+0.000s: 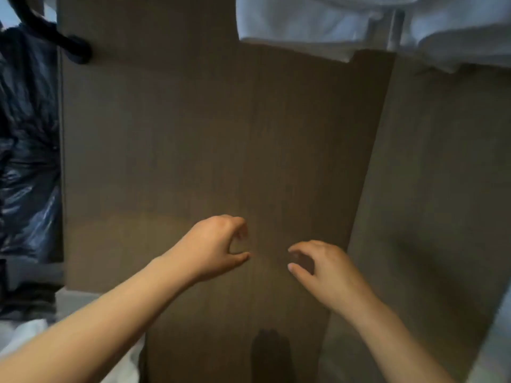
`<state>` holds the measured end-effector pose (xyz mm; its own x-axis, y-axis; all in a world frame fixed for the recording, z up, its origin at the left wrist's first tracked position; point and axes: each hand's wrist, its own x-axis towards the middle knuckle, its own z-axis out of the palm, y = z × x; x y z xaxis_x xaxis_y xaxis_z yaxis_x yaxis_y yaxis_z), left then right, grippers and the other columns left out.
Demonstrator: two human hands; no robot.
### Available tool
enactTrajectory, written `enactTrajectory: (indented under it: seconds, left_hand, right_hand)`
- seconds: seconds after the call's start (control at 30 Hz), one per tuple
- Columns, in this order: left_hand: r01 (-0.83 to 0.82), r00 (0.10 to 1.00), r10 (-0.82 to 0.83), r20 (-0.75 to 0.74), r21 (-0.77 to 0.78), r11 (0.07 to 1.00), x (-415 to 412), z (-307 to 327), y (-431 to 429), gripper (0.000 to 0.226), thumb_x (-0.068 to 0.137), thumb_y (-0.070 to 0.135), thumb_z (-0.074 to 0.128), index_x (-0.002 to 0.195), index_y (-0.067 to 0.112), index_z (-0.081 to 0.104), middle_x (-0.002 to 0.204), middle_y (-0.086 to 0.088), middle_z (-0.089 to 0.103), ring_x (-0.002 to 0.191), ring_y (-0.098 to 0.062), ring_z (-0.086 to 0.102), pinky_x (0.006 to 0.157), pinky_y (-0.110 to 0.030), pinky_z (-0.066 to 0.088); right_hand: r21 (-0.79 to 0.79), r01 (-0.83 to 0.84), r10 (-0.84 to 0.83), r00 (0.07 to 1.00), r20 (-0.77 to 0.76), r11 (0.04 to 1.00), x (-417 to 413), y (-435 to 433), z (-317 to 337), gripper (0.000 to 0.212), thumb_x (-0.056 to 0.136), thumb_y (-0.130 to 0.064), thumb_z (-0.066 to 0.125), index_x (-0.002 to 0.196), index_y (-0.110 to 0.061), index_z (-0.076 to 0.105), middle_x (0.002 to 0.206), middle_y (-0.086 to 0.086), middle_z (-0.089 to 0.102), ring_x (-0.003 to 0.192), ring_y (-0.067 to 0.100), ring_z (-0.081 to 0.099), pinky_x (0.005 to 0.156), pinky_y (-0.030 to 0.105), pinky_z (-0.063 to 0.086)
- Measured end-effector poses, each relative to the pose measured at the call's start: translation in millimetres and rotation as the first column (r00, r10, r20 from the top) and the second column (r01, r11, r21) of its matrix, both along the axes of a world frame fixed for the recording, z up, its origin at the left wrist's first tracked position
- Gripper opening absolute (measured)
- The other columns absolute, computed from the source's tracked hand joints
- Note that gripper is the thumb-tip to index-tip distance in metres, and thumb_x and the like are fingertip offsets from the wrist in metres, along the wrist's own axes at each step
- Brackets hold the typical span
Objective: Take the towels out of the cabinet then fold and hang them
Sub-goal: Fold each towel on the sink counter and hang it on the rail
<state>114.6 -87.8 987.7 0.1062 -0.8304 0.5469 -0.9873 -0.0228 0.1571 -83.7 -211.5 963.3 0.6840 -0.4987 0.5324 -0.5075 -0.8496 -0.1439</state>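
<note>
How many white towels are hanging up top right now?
2: the left towel hangs beside the metal bar; the right towel past it, in the corner. Others may be hidden above the frame.

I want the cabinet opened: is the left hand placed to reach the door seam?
Probably yes: the left hand sits beside the seam between the cabinet doors, with nothing between them.

Seemingly a home bathroom: wood-grain cabinet doors [179, 147], white towels [304, 20] hung on a rail [395, 29]

surface: brown wood-grain panels [179, 139] | left: crumpled black plastic bag [27, 167] | top-left: black hook [69, 45] | light: dim
</note>
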Motion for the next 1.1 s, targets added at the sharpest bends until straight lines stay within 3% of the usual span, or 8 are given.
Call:
enactTrajectory:
  seconds: [0.23, 0.43, 0.67, 0.87, 1.03, 1.1]
  left_hand:
    - [-0.03, 0.995, 0.057, -0.082, 0.296, 0.955, -33, -164, 14, 0.039, 0.088, 0.048, 0.057, 0.118, 0.024, 0.053, 0.116, 0.005, 0.058, 0.107, -0.014, 0.055, 0.089, -0.026, 0.042]
    - [-0.053, 0.947, 0.181, -0.267, 0.424, 0.904, -71, -243, 38, 0.035, 0.087, 0.047, 0.057, 0.115, 0.027, 0.054, 0.113, 0.008, 0.058, 0.104, -0.009, 0.056, 0.087, -0.021, 0.042]
    - [-0.159, 0.867, 0.327, -0.376, 0.414, 0.896, -85, -265, 63, 0.026, 0.086, 0.044, 0.062, 0.106, 0.031, 0.055, 0.104, 0.016, 0.057, 0.091, -0.002, 0.056, 0.075, -0.014, 0.042]
    - [-0.213, 0.801, 0.396, -0.45, 0.403, 0.89, -73, -269, 102, 0.026, 0.085, 0.041, 0.066, 0.108, 0.029, 0.059, 0.104, 0.014, 0.06, 0.091, -0.001, 0.057, 0.08, -0.017, 0.047]
    - [-0.248, 0.753, 0.423, -0.504, 0.379, 0.892, -38, -265, 154, 0.024, 0.084, 0.04, 0.068, 0.105, 0.031, 0.059, 0.1, 0.016, 0.06, 0.088, 0.002, 0.055, 0.079, -0.014, 0.045]
    - [-0.268, 0.719, 0.448, -0.532, 0.382, 0.884, -18, -264, 182, 0.021, 0.084, 0.039, 0.069, 0.101, 0.034, 0.058, 0.096, 0.016, 0.06, 0.088, 0.001, 0.056, 0.08, -0.015, 0.047]
  right_hand:
    - [0.34, 0.02, 0.057, 0.976, -0.213, 0.94, -31, 21, -138, 0.034, 0.09, -0.039, 0.062, 0.124, -0.031, 0.061, 0.118, -0.014, 0.061, 0.112, 0.004, 0.056, 0.095, 0.019, 0.043]
    - [0.595, 0.086, -0.034, 0.995, -0.099, 0.799, -53, 42, -196, 0.029, 0.086, -0.021, 0.072, 0.115, -0.02, 0.068, 0.108, -0.009, 0.065, 0.102, 0.003, 0.06, 0.087, 0.01, 0.041]
    - [0.647, 0.057, 0.031, 0.992, -0.123, 0.76, -53, 46, -224, 0.029, 0.089, -0.021, 0.069, 0.118, -0.022, 0.067, 0.112, -0.01, 0.065, 0.104, 0.003, 0.059, 0.094, 0.018, 0.045]
    - [0.625, 0.0, 0.095, 0.989, -0.118, 0.78, -29, 68, -230, 0.029, 0.087, -0.026, 0.07, 0.116, -0.027, 0.067, 0.109, -0.014, 0.065, 0.1, -0.001, 0.058, 0.09, 0.016, 0.046]
    - [0.598, -0.033, 0.141, 0.981, -0.136, 0.801, 10, 102, -231, 0.031, 0.088, -0.033, 0.069, 0.119, -0.033, 0.064, 0.106, -0.025, 0.058, 0.099, -0.007, 0.055, 0.083, 0.006, 0.04]
    - [0.599, -0.043, 0.15, 0.98, -0.129, 0.799, 32, 122, -230, 0.033, 0.088, -0.033, 0.068, 0.12, -0.033, 0.063, 0.107, -0.023, 0.057, 0.101, -0.005, 0.055, 0.085, 0.011, 0.044]
